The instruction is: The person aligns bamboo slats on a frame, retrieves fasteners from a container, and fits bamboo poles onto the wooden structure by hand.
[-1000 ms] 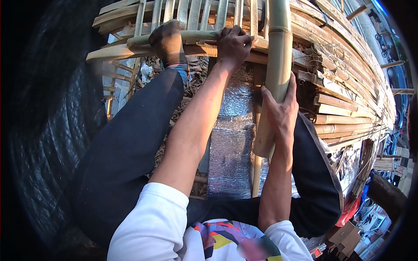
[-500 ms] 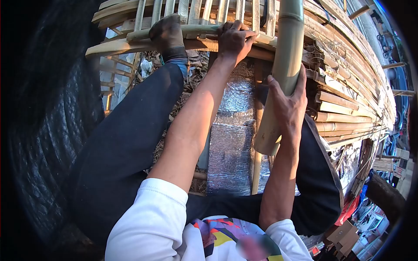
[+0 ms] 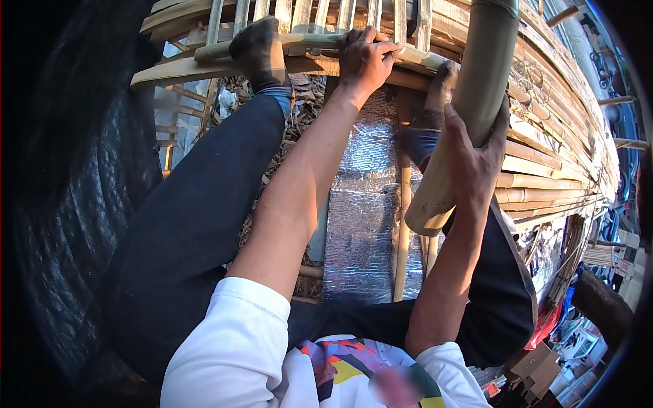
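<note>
My left hand (image 3: pixel 367 62) is closed over a greenish bamboo strip (image 3: pixel 306 42) that runs crosswise at the top of the view; its fingertips are partly hidden. Under this strip is a second curved bamboo piece (image 3: pixel 180 70). Upright pale bamboo slats (image 3: pixel 320 17) stand in a row beyond the strip. My right hand (image 3: pixel 476 160) grips a thick bamboo pole (image 3: pixel 483 75) near its lower part, the thumb on one side and fingers on the other. The pole is tilted, with its cut hollow end towards me.
My left foot (image 3: pixel 260 51) presses on the strip, and my right foot (image 3: pixel 442 85) is beside the pole. Silvery foil sheeting (image 3: pixel 360 238) lies between my legs. Stacked split bamboo (image 3: pixel 544 163) fills the right side. A dark sheet (image 3: pixel 81 224) hangs at left.
My right hand has swung the bamboo pole to the right, which brings my right foot into view. My left hand stays at the strip, hardly moved.
</note>
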A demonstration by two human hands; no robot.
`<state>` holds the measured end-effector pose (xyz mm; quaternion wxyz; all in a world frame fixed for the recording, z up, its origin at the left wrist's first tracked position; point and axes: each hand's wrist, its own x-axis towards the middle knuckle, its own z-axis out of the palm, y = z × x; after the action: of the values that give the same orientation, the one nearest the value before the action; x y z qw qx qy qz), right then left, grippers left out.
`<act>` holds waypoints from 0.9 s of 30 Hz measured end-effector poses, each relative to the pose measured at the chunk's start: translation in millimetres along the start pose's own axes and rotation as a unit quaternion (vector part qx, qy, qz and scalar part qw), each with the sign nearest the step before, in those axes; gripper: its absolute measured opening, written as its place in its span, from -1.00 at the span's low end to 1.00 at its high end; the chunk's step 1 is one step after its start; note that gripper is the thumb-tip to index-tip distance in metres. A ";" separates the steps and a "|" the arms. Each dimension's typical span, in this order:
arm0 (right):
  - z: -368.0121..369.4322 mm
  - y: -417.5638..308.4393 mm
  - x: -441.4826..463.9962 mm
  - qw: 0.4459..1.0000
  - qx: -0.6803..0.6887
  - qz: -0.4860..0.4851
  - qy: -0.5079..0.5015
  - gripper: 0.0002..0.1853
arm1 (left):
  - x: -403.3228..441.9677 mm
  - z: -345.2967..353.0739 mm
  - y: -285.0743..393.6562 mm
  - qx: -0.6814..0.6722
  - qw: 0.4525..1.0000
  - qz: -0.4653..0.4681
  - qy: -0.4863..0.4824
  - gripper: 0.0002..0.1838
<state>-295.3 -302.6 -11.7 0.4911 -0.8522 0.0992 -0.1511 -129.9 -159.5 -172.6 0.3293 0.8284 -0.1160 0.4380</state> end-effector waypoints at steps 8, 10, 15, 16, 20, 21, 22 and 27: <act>17.7 43.8 -1.9 0.968 -0.236 0.036 -0.084 -0.07 | 3.6 -10.0 5.6 0.026 0.999 -0.021 -0.034 -0.82; 9.2 26.0 -6.4 0.991 -0.130 0.020 -0.031 -0.07 | -0.2 -3.4 1.1 0.009 0.998 -0.033 -0.044 -0.83; -11.5 5.3 -0.5 0.998 -0.045 -0.021 0.031 -0.07 | 8.3 1.5 29.4 0.089 0.993 -0.027 -0.065 -0.81; -14.6 1.9 -2.6 0.999 -0.028 -0.009 0.044 -0.08 | 6.6 5.5 34.5 0.086 0.994 -0.027 -0.066 -0.81; -22.7 -4.6 -12.8 0.997 0.027 0.058 0.036 -0.11 | 6.0 22.9 50.1 0.097 0.993 -0.043 -0.054 -0.82; -23.2 2.3 -14.9 0.997 0.040 0.056 0.032 -0.12 | 6.9 24.7 51.9 0.103 0.992 -0.053 -0.056 -0.82; -21.6 14.4 -14.6 0.999 0.025 0.018 0.035 -0.11 | 5.9 27.6 52.6 0.111 0.990 -0.063 -0.059 -0.82; -16.0 21.7 -22.9 0.998 0.026 0.063 0.002 -0.08 | 0.7 49.5 31.0 0.052 0.997 -0.044 -0.044 -0.89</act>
<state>-322.8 -319.1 -26.6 0.5211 -0.8310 0.1496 -0.1246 -112.3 -214.9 -178.0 0.2988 0.8674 -0.0708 0.3917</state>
